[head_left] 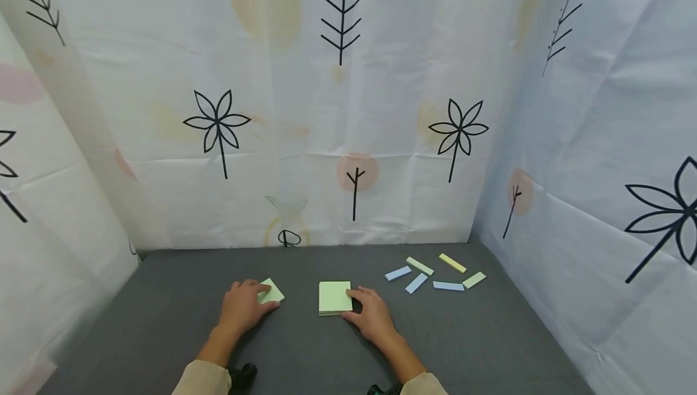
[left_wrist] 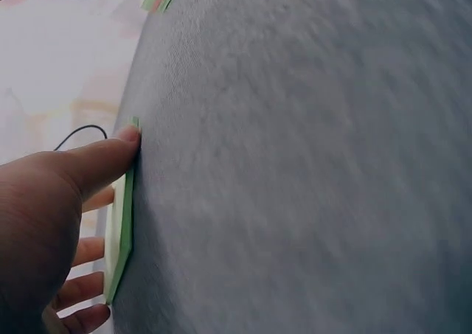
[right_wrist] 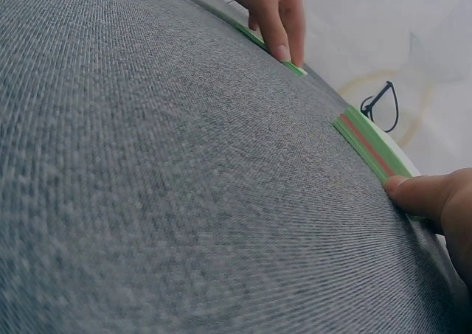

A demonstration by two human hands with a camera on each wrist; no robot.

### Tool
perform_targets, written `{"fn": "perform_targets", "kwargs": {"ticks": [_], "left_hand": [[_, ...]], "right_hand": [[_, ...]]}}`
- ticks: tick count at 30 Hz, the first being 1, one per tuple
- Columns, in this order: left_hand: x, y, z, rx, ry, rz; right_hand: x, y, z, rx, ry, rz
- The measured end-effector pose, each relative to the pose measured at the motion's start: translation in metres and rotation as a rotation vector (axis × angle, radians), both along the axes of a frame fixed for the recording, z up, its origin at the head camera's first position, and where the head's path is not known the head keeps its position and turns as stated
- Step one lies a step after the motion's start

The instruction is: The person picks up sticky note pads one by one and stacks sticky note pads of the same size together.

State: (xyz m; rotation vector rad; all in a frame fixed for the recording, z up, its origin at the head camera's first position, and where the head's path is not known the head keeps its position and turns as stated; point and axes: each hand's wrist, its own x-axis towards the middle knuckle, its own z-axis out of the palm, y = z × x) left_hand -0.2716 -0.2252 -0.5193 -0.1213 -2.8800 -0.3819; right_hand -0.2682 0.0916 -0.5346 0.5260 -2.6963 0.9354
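On the grey tabletop my left hand (head_left: 241,307) holds a thin pale green sticky note pad (head_left: 274,291) between thumb and fingers. The pad sits turned at an angle, its far corner pointing away; the left wrist view shows the thumb (left_wrist: 110,157) along its green edge. To the right, my right hand (head_left: 376,317) grips a square stack of pale green sticky notes (head_left: 333,298) by its right side. From the right wrist camera, the edge of this stack (right_wrist: 372,142) reveals a pinkish layer between green ones. A gap of bare table separates stack and pad.
Several narrow sticky strips lie scattered at the back right, among them a blue strip (head_left: 448,286), a yellow strip (head_left: 452,263) and a green strip (head_left: 474,280). A white patterned curtain (head_left: 392,201) hangs behind the table's back edge and along both sides.
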Motion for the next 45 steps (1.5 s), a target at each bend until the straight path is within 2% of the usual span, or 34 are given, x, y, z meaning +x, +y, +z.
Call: {"fn": "perform_targets", "kwargs": {"ticks": [9,14,26,33,45], "left_hand": [[0.002,0.002,0.013,-0.035,-0.094,-0.083],[0.002,0.003,0.016,-0.047,-0.122,-0.085],[0.004,0.011,0.018,-0.029,-0.081,-0.061],[0.003,0.007,0.011,0.021,-0.075,-0.041],[0.001,-0.003,0.005,0.086,-0.07,-0.08]], "right_hand": [[0.0,0.0,0.0,-0.011,-0.003,-0.002],[0.0,0.0,0.0,-0.01,-0.001,0.003],[0.001,0.0,0.0,-0.014,-0.005,-0.004],[0.002,0.0,0.0,-0.011,0.02,0.003],[0.003,0.0,0.002,-0.011,0.006,0.004]]}}
